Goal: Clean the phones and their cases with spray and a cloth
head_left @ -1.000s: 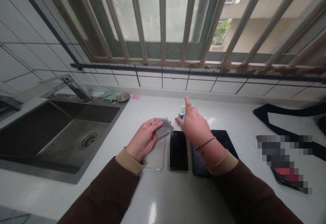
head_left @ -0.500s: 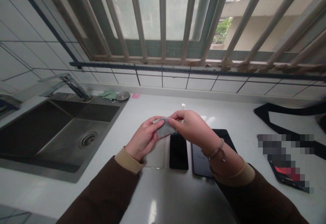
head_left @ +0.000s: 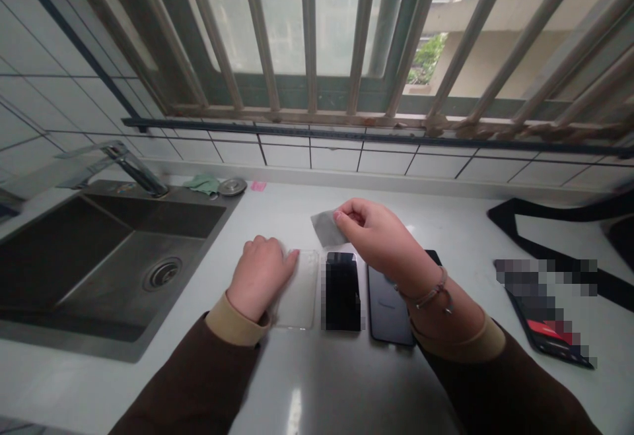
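Observation:
A small grey cloth (head_left: pixel 327 229) hangs from the pinched fingertips of my right hand (head_left: pixel 369 227), above the back of the counter. My left hand (head_left: pixel 260 270) is at the left edge of a clear phone case (head_left: pixel 301 296), its fingers curled at that edge and its thumb on the case's top. The case lies flat on the white counter. Beside it is a black phone (head_left: pixel 343 293), screen up. Farther right, a larger dark tablet-like device (head_left: pixel 389 316) lies partly hidden under my right wrist.
A steel sink (head_left: pixel 109 257) with a faucet (head_left: pixel 139 171) is at the left. Behind it lie a green cloth (head_left: pixel 202 183), a metal drain cover (head_left: pixel 232 187) and a pink slip (head_left: pixel 258 186). A black strap (head_left: pixel 545 240) and a dark, partly blurred-out object (head_left: pixel 555 349) lie right.
My left hand has let go of the grey cloth and come down left onto the clear case. My right hand keeps the cloth, which now hangs spread out.

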`<state>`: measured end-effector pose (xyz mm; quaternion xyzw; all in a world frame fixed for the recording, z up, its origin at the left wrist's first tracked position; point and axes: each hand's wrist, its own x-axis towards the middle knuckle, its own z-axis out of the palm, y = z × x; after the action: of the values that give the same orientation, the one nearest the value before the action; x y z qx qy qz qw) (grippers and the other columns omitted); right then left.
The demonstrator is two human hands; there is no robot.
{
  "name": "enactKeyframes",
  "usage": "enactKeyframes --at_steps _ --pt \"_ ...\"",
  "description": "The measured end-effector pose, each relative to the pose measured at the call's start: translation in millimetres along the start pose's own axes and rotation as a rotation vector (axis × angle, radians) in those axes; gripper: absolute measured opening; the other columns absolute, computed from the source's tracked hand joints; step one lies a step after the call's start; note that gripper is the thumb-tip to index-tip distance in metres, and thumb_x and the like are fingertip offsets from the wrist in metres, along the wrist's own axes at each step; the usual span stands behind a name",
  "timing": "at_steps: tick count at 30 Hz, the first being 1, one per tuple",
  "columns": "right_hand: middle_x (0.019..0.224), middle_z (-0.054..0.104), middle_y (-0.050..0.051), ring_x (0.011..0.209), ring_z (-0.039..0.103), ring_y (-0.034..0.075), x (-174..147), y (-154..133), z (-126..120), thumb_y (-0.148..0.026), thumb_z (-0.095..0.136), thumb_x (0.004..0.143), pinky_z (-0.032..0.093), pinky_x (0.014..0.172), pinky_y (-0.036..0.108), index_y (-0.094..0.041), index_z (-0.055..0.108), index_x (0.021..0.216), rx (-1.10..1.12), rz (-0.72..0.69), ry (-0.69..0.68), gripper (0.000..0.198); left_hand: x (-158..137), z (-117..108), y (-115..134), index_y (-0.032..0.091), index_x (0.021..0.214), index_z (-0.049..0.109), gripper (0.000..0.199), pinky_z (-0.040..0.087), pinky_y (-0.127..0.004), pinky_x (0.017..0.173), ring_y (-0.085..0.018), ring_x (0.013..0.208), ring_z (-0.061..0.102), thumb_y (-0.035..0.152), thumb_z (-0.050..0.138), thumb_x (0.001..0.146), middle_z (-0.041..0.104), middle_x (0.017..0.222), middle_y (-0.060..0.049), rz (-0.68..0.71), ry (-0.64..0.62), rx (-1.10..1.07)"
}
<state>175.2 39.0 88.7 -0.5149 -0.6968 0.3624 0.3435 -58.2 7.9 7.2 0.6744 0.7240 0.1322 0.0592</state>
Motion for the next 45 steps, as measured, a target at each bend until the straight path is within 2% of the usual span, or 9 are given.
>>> enactKeyframes --at_steps 4,8,13,20,25,30,35,41,45 --pt "0.072 0.066 0.0 0.064 0.054 0.016 -1.2 -2.0 -3.6 -0.036 0.061 0.099 0.041 0.064 0.03 -0.021 0.07 0.085 -0.067 0.014 -0.013 0.022 -1.6 2.6 5.9 0.021 0.069 0.068 0.024 0.045 -0.046 0.088 -0.039 0.091 0.069 0.03 0.067 0.091 0.073 0.084 -0.02 0.028 -0.015 0.001" --pt "0.072 0.062 0.0 0.067 0.052 0.017 -3.1 -6.8 -11.9 -0.029 0.056 0.095 0.035 0.061 0.03 -0.022 0.061 0.078 -0.126 0.036 -0.156 0.019 0.9 -1.9 12.6 0.02 0.091 0.068 0.022 0.044 -0.041 0.076 -0.034 0.078 0.07 0.029 0.051 0.102 0.075 0.081 -0.016 -0.044 0.034 -0.061" --pt "0.069 0.054 -0.002 0.068 0.047 0.016 -6.6 -14.2 -18.5 -0.027 0.053 0.092 0.031 0.06 0.031 -0.022 0.056 0.074 -0.156 0.063 -0.438 0.02 4.0 -6.8 15.8 0.025 0.097 0.057 0.019 0.045 -0.033 0.068 -0.023 0.068 0.069 0.041 0.052 0.107 0.075 0.074 -0.002 -0.082 0.013 -0.55" --pt "0.074 0.059 -0.002 0.071 0.051 0.016 -6.6 -8.6 -10.4 -0.028 0.056 0.093 0.038 0.067 0.029 -0.021 0.063 0.081 -0.03 0.052 -0.437 0.016 1.6 -0.2 28.3 0.023 0.096 0.056 0.031 0.041 -0.024 0.051 -0.013 0.052 0.053 0.052 0.066 0.102 0.065 0.065 0.004 -0.05 -0.108 -1.194" --pt "0.071 0.056 -0.003 0.066 0.047 0.015 -5.1 -3.9 -10.5 -0.028 0.057 0.093 0.036 0.062 0.029 -0.021 0.063 0.082 0.046 0.056 -0.36 0.014 -2.4 -4.1 36.2 0.018 0.101 0.064 0.049 0.048 -0.025 0.051 -0.013 0.054 0.056 0.067 0.057 0.104 0.065 0.071 -0.001 -0.202 -0.238 -1.668" --pt "0.07 0.054 -0.004 0.065 0.044 0.014 -4.7 -5.1 -13.8 -0.028 0.06 0.094 0.036 0.062 0.028 -0.022 0.063 0.084 0.124 0.027 -0.313 0.012 1.1 -3.6 30.3 0.022 0.071 0.049 0.049 0.025 -0.021 0.04 -0.008 0.039 0.025 0.05 0.052 0.111 0.033 0.05 0.009 -0.387 -0.223 -1.683" --pt "0.073 0.059 -0.004 0.066 0.047 0.014 -5.1 -6.4 -12.2 -0.029 0.059 0.094 0.038 0.064 0.028 -0.022 0.064 0.086 0.155 -0.033 -0.313 0.012 0.7 -3.9 31.5 0.02 0.066 0.051 0.051 0.032 -0.019 0.044 -0.007 0.04 0.031 0.045 0.058 0.11 0.037 0.053 0.008 -0.378 -0.283 -1.731" --pt "0.07 0.057 -0.004 0.066 0.05 0.014 -6.3 -8.9 -5.6 -0.027 0.057 0.093 0.036 0.061 0.027 -0.022 0.061 0.083 0.058 -0.055 -0.308 0.011 -7.7 4.3 44.2 0.011 0.105 0.078 0.06 0.059 -0.032 0.083 -0.023 0.089 0.075 0.061 0.045 0.112 0.078 0.098 -0.014 -0.208 -0.495 -2.008" --pt "0.072 0.062 -0.003 0.067 0.055 0.015 -6.4 -10.1 -0.2 -0.027 0.057 0.093 0.037 0.06 0.027 -0.023 0.061 0.082 -0.037 -0.022 -0.255 0.012 -14.7 5.6 51.2 0.015 0.143 0.07 0.068 0.061 -0.046 0.096 -0.032 0.116 0.074 0.063 0.031 0.115 0.075 0.136 -0.019 -0.102 -0.644 -2.115"
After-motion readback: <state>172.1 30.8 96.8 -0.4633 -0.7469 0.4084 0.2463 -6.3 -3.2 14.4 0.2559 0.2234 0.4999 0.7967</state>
